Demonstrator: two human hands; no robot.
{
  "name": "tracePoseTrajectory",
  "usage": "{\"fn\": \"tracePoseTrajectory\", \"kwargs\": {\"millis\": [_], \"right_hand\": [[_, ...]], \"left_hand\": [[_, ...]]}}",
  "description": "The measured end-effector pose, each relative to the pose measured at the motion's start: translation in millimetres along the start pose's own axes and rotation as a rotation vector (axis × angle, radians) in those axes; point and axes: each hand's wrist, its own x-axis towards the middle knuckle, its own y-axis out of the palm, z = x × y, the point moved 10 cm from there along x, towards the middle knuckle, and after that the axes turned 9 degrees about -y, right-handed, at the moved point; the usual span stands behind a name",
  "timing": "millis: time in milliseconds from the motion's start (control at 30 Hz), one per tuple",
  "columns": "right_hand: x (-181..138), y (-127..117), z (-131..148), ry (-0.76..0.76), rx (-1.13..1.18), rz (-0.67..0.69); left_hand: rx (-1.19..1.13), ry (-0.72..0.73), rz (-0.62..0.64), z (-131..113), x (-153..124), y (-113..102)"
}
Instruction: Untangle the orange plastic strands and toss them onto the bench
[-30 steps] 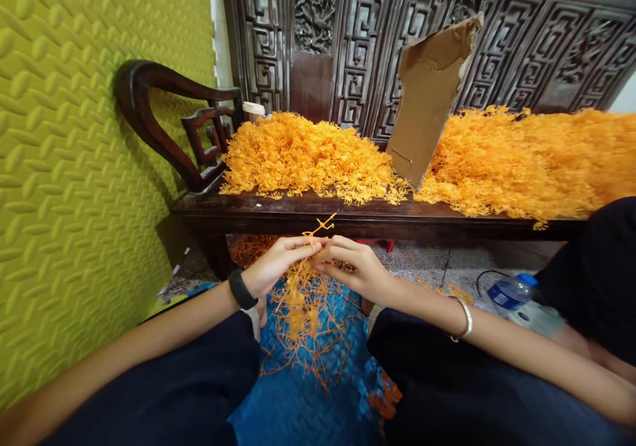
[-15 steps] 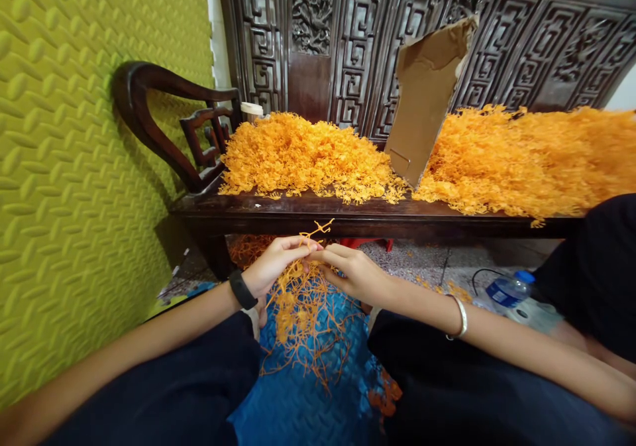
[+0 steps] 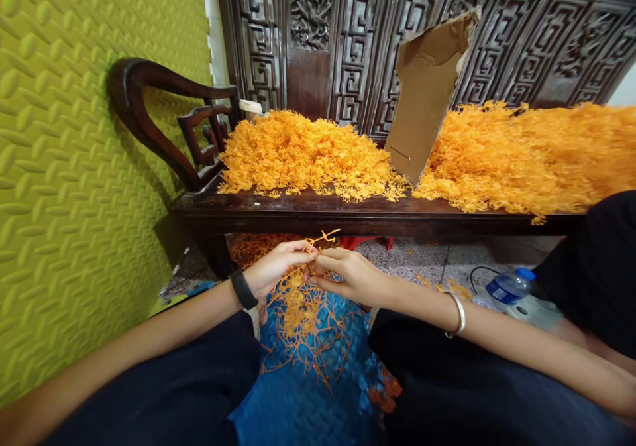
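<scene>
My left hand (image 3: 277, 268) and my right hand (image 3: 348, 272) meet fingertip to fingertip just below the front edge of a dark wooden bench (image 3: 318, 213). Both pinch a branched orange plastic sprig (image 3: 320, 239) that sticks up between them. A loose tangle of the same orange sprigs (image 3: 303, 320) hangs beneath the hands over a blue mat (image 3: 298, 406). A black band sits on my left wrist, a silver bangle on my right.
Two big heaps of orange pieces (image 3: 303, 154) (image 3: 527, 154) lie on the bench, split by a leaning cardboard sheet (image 3: 427, 95). A green padded wall (image 3: 74, 167) stands left. A water bottle (image 3: 509, 287) lies on the floor at right. My dark-clothed knees fill the foreground.
Both hands have sunk slightly while staying pinched together on the sprig. The sprig's tip has tilted a little to the right.
</scene>
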Motion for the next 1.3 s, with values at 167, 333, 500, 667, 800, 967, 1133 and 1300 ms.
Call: {"fn": "tracePoseTrajectory", "kwargs": {"millis": [167, 333, 500, 667, 800, 967, 1133, 1300], "right_hand": [[0, -3, 2, 0.022, 0.312, 0.078], [-7, -6, -2, 0.111, 0.612, 0.106], [-13, -4, 7, 0.118, 0.743, 0.199], [-14, -4, 16, 0.097, 0.799, 0.263], [-16, -1, 18, 0.129, 0.833, 0.311], [-30, 13, 17, 0.218, 1.007, 0.395], [-40, 3, -5, 0.318, 0.916, 0.291], [-44, -51, -67, 0.443, 0.617, -0.156]], "left_hand": [[-0.083, -0.062, 0.135, 7, -2, 14], [-0.174, -0.066, 0.308, 5, -8, 36], [-0.181, -0.121, 0.42, 9, -12, 52], [-0.145, -0.153, 0.499, 12, -14, 61], [-0.104, -0.158, 0.526, 16, -14, 65], [-0.055, -0.162, 0.532, 15, -17, 59], [-0.125, -0.059, 0.353, -5, -17, 29], [0.044, -0.058, 0.345, -2, -17, 32]]}}
